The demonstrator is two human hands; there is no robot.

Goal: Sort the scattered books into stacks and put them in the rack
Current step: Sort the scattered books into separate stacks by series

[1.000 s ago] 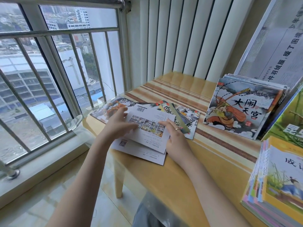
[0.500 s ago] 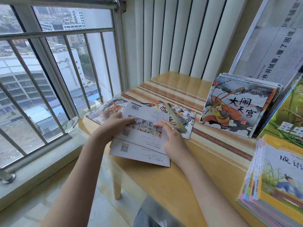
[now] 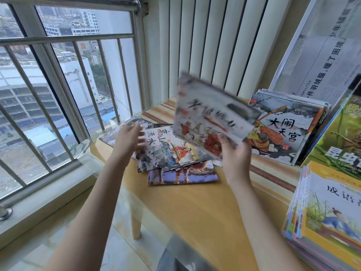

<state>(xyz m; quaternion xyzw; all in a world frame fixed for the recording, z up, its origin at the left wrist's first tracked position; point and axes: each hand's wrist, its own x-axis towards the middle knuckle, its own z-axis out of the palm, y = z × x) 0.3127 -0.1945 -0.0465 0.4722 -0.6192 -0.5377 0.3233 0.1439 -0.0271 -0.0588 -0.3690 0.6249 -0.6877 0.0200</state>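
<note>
Blurred book (image 3: 211,112) in right hand (image 3: 235,153)

- The surface (image 3: 195,212) is yellow wood with brown stripes. It looks smooth and shiny.
- The scattered books (image 3: 170,155) are thin paper with shiny picture covers.
- The book (image 3: 211,110) in the right hand (image 3: 235,155) is thin paper too, but it is blurred.
- The window bars (image 3: 82,83) are grey metal, smooth and a bit shiny.
- The blinds (image 3: 211,45) are smooth, matt, cream strips.
- The floor (image 3: 117,249) is pale, shiny tile.
</note>
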